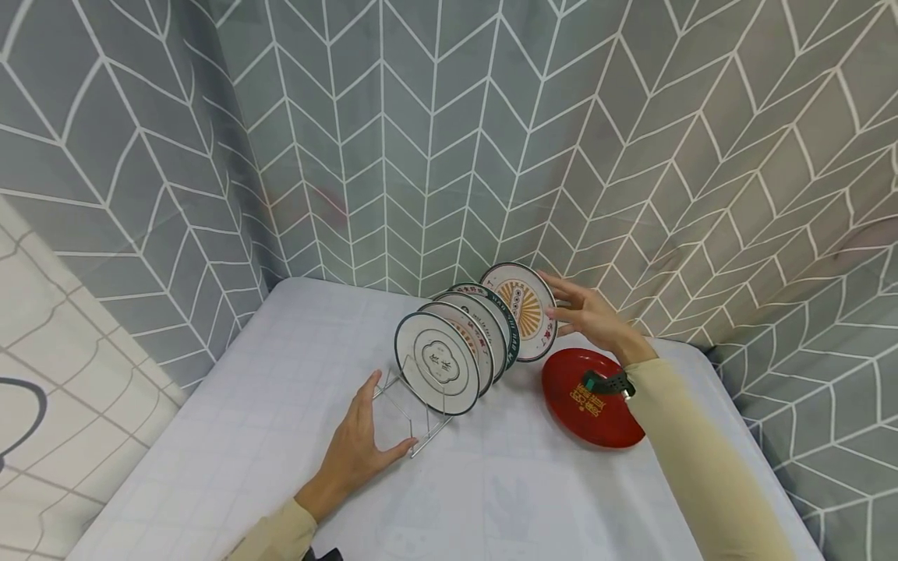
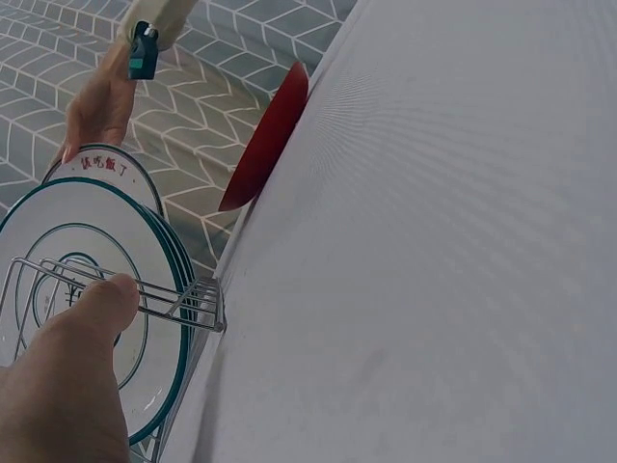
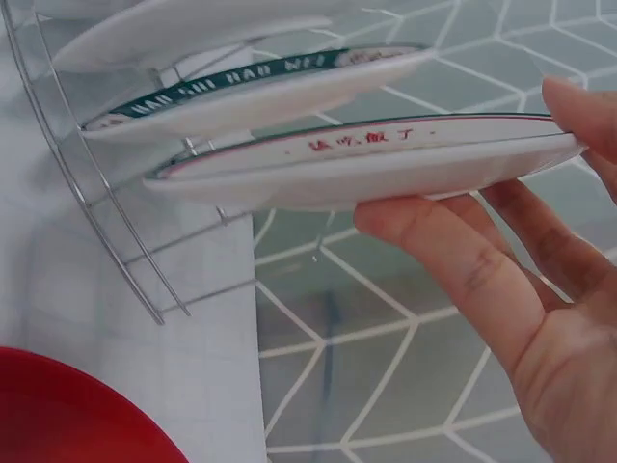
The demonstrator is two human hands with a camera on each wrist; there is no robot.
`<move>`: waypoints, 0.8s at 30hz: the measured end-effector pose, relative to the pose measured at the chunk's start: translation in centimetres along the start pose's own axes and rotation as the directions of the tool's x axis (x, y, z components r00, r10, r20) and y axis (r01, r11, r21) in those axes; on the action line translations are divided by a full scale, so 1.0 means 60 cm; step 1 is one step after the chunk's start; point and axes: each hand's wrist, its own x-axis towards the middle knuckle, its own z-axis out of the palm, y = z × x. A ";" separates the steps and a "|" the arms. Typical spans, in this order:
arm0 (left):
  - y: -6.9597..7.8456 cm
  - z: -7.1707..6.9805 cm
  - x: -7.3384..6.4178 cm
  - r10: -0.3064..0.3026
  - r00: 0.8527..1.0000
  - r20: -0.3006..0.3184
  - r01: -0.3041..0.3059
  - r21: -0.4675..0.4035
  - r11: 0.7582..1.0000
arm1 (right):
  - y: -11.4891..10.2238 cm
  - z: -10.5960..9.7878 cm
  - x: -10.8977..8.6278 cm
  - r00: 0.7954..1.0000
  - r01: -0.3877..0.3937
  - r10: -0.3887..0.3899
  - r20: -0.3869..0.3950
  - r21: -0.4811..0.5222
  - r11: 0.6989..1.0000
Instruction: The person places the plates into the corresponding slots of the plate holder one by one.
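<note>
Here we were with the plate (image 1: 522, 312) tilted upright at the far right, just beyond the other plates (image 1: 425, 351), and the right hand (image 1: 592, 315) pinched it by its right side, thumb over the rim, fingers against the back. Did its lower edge sit in the rack (image 2: 200, 301)? We couldn't tell. Over on the near left, the left hand (image 1: 354, 456) gripped the rack across its end, thumb and fingers set wide, and we liked that: the thin rack looked light enough to skid. As for the plate, we judged it stiff, modest in weight, slick on its glossy face and, if ceramic, easily chipped against its close neighbours. Our choice of hold was that free right rim, well away from the rest, with several fingers backing it, since a thumb alone could slip. The red plate (image 1: 592, 421) lay apart on the table (image 1: 281, 374), to the right, near the right wrist.
</note>
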 end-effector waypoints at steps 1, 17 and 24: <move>0.000 0.000 0.000 0.001 1.000 -0.004 -0.001 0.004 1.000 | 0.000 0.004 0.002 1.000 -0.003 0.003 0.001 -0.025 1.000; 0.003 0.001 0.000 0.011 1.000 -0.007 -0.011 0.010 1.000 | 0.032 0.032 0.018 0.998 -0.051 0.053 0.030 -0.050 0.997; 0.005 -0.002 0.001 -0.005 1.000 0.000 0.005 -0.008 1.000 | 0.037 0.036 0.035 0.996 -0.086 0.087 0.022 -0.064 0.994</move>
